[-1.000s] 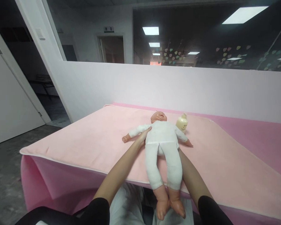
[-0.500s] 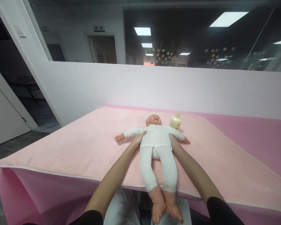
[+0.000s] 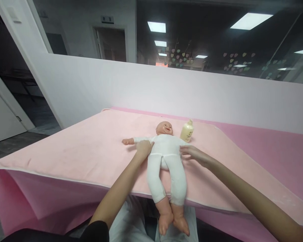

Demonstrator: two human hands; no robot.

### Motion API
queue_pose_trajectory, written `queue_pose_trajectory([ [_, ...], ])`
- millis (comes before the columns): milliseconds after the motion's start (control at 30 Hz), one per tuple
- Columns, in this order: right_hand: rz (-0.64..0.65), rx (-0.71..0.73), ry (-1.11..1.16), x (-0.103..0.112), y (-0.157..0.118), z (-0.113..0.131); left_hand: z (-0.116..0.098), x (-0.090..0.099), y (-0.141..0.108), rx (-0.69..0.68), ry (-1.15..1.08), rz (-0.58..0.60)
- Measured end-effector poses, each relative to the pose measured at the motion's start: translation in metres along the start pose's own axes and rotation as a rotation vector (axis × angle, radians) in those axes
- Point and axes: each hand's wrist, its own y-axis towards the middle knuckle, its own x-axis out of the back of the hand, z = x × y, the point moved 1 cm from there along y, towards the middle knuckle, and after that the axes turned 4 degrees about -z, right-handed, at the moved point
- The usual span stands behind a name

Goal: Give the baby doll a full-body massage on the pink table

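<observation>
A baby doll (image 3: 166, 144) in a white suit lies on its back on the pink table cover, head away from me and bare feet hanging past the front edge. My left hand (image 3: 143, 148) holds its side just under the arm on the left, thumb against the chest, other fingers mostly hidden. On the other side, my right hand (image 3: 195, 155) has its fingers stretched out, the tips at the doll's side and hiding much of that arm. Close by the doll's shoulder stands a pale yellow bottle (image 3: 187, 131).
The light pink cover (image 3: 78, 151) lies over a darker pink cloth (image 3: 275, 144) that hangs down at the front. Behind the table rises a white wall (image 3: 151, 85) with a window above. My legs are under the front edge.
My right hand has come out from under the doll's arm and moved right, its fingers now showing. The doll's head is more upright and turned right. My left hand stays at its side.
</observation>
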Motion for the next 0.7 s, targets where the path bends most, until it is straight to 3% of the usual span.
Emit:
queue_pose_trajectory([
  [133,-0.242,0.398,-0.145,0.028,0.010,0.044,-0.027,0.009,-0.003,-0.128,0.210,-0.080],
  [200,-0.360,0.600,-0.057,0.027,0.038,0.066,-0.047,0.011,0.005,-0.234,0.137,-0.121],
  [267,-0.446,0.712,0.077,0.016,0.079,0.078,-0.065,0.006,0.020,-0.339,-0.032,-0.180],
  [333,-0.608,0.658,0.186,-0.002,0.123,0.077,-0.076,-0.007,0.037,-0.395,-0.222,-0.227],
  [400,-0.709,0.466,0.263,-0.022,0.161,0.064,-0.078,-0.026,0.052,-0.382,-0.340,-0.219],
  [433,-0.703,0.370,0.296,-0.032,0.175,0.055,-0.075,-0.035,0.057,-0.363,-0.372,-0.205],
  [533,-0.631,0.277,0.334,-0.055,0.198,0.030,-0.061,-0.052,0.062,-0.294,-0.419,-0.196],
  [700,-0.551,0.329,0.388,-0.060,0.203,0.005,-0.053,-0.051,0.058,-0.162,-0.417,-0.228],
])
